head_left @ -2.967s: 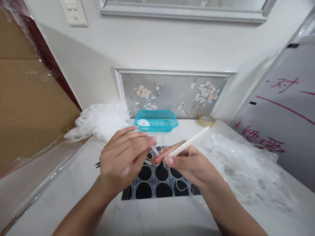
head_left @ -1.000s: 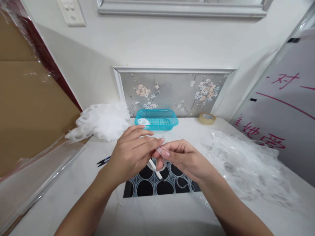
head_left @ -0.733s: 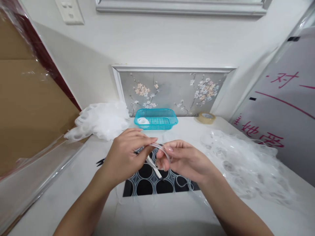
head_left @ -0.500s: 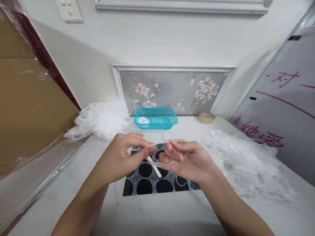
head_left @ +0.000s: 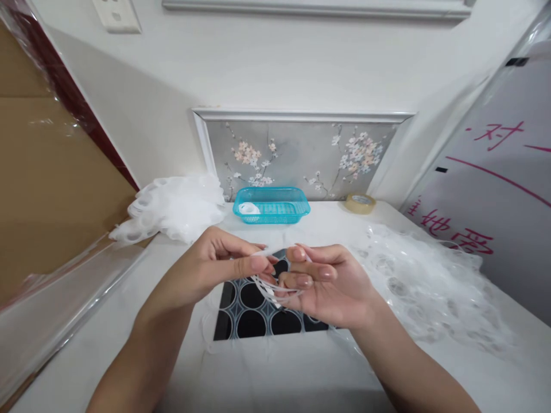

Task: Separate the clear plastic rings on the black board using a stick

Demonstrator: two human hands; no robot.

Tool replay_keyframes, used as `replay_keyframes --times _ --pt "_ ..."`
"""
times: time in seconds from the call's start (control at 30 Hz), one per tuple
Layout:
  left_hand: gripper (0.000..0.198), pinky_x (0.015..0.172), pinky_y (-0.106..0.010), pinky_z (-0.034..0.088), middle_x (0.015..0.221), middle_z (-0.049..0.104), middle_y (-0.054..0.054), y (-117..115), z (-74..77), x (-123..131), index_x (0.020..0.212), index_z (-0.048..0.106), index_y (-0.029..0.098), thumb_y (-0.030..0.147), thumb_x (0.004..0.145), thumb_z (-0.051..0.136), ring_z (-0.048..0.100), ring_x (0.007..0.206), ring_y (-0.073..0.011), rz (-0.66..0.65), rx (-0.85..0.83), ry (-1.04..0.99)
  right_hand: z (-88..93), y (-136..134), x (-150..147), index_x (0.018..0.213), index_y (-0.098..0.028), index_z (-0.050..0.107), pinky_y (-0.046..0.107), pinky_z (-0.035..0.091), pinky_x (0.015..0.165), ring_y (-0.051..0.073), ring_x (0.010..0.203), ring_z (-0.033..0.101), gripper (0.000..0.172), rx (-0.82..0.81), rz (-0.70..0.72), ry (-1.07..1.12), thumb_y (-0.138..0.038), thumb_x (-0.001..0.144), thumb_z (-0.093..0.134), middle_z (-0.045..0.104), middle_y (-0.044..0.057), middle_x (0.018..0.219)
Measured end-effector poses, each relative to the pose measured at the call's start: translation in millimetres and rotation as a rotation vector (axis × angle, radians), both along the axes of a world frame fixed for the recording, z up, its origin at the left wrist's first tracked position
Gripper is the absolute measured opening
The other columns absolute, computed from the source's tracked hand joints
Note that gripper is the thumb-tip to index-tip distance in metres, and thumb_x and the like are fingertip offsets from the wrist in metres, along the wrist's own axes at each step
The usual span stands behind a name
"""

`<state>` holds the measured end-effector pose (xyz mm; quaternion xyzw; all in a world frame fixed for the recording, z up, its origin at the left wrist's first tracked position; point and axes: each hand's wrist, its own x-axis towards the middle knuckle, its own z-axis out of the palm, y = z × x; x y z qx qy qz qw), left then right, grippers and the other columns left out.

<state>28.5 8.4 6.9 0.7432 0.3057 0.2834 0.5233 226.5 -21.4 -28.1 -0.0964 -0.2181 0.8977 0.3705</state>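
Observation:
Between my hands, above the dark patterned mat (head_left: 251,325), is a thin translucent plastic ring (head_left: 282,298); more than one strand shows along its lower edge. My left hand (head_left: 219,264) pinches its left side between thumb and fingers. My right hand (head_left: 331,284) has its fingers curled round the right side, thumb and fingertips pressed on it. Part of the ring is hidden behind the fingers. A slim white tool (head_left: 272,298) lies on the mat below, mostly covered by the ring and hands.
To the right spreads a heap of clear plastic rings (head_left: 430,287); to the left is a pile of whiter ring pieces (head_left: 176,206). A turquoise basket (head_left: 293,218) holding a white roll (head_left: 248,209) stands at the back, with a tape roll (head_left: 360,204) beside it. Cardboard (head_left: 55,201) borders the left.
My left thumb has shifted slightly left and lies flatter along the ring. The right fingers have curled differently, and the strands at the ring's bottom are more spread. The view has tilted slightly.

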Motion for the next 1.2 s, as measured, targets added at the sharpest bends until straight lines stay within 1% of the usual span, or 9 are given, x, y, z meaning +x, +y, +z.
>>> replay_keyframes --times 0.17,0.3,0.47,0.63,0.73,0.83,0.93,1.0,1.2 --pt "0.021 0.071 -0.028 0.049 0.074 0.07 -0.002 7 -6.0 5 0.074 0.074 0.019 0.036 0.081 0.063 0.064 0.075 -0.0176 0.162 0.183 0.211 -5.9 9 2 0.092 -0.022 0.069 0.037 0.05 0.09 0.015 0.078 0.066 0.025 0.262 -0.281 -0.131 -0.025 0.074 0.052 0.069 -0.001 0.071" --pt "0.016 0.072 -0.025 0.046 0.076 0.069 0.0 28 -28.5 16 0.079 0.072 0.019 0.027 0.083 0.058 0.062 0.074 -0.0142 -0.062 0.137 0.247 -21.1 21 -8 0.097 -0.028 0.073 0.048 0.046 0.097 0.023 0.099 0.066 0.029 0.589 -0.532 -0.328 -0.02 0.073 0.058 0.072 0.001 0.105" --pt "0.022 0.082 -0.031 0.046 0.081 0.068 -0.004 67 -59.6 17 0.071 0.068 0.016 0.033 0.08 0.057 0.061 0.082 -0.0175 -0.166 0.059 0.171 -42.6 44 -23 0.097 -0.029 0.074 0.042 0.05 0.094 0.022 0.103 0.066 0.021 0.853 -0.772 -0.731 -0.025 0.078 0.066 0.073 0.002 0.106" --pt "0.037 0.081 -0.033 0.047 0.087 0.069 -0.006 88 -84.3 -30 0.085 0.067 0.016 0.049 0.085 0.052 0.062 0.082 -0.0194 0.143 -0.04 0.259 -48.0 130 -24 0.099 -0.022 0.074 0.036 0.051 0.089 0.024 0.102 0.066 0.026 1.114 -0.626 -1.213 -0.035 0.078 0.066 0.072 0.006 0.109" --pt "0.033 0.077 -0.031 0.047 0.075 0.066 -0.004 72 -113.9 -55 0.075 0.063 0.016 0.045 0.086 0.053 0.061 0.076 -0.0184 0.402 0.116 0.162 -45.8 205 -32 0.105 -0.018 0.072 0.027 0.048 0.087 0.022 0.104 0.065 0.03 1.293 -0.451 -1.599 -0.035 0.083 0.061 0.07 0.006 0.113" --pt "0.029 0.069 -0.028 0.047 0.067 0.062 -0.002 48 -151.7 -60 0.069 0.057 0.018 0.036 0.09 0.05 0.058 0.067 -0.0155 0.683 0.302 0.093 -46.5 268 -51 0.097 -0.015 0.074 0.023 0.046 0.078 0.021 0.096 0.066 0.025 1.39 -0.259 -1.788 -0.029 0.083 0.06 0.074 0.007 0.1" --pt "0.023 0.067 -0.031 0.047 0.064 0.062 -0.004 39 -178.4 -55 0.071 0.061 0.019 0.03 0.089 0.051 0.056 0.065 -0.0163 0.467 0.496 0.103 -52.9 304 -73 0.083 -0.01 0.076 0.025 0.045 0.073 0.024 0.087 0.067 0.015 1.46 -0.137 -1.809 -0.018 0.076 0.065 0.074 0.011 0.086" --pt "0.021 0.068 -0.033 0.046 0.064 0.061 -0.005 41 -184.5 -52 0.073 0.062 0.018 0.027 0.088 0.052 0.056 0.066 -0.0168 0.389 0.568 0.082 -58.9 316 -85 0.078 -0.009 0.076 0.027 0.045 0.072 0.027 0.085 0.066 0.012 1.513 -0.052 -1.832 -0.012 0.07 0.066 0.074 0.014 0.084" --pt "0.018 0.064 -0.03 0.045 0.064 0.06 -0.005 49 -183.4 -53 0.073 0.062 0.018 0.025 0.087 0.054 0.056 0.066 -0.016 0.42 0.48 0.058 -67.4 326 -101 0.067 -0.01 0.074 0.026 0.044 0.07 0.024 0.079 0.066 0.014 1.572 0.134 -1.877 -0.001 0.063 0.064 0.073 0.013 0.077"
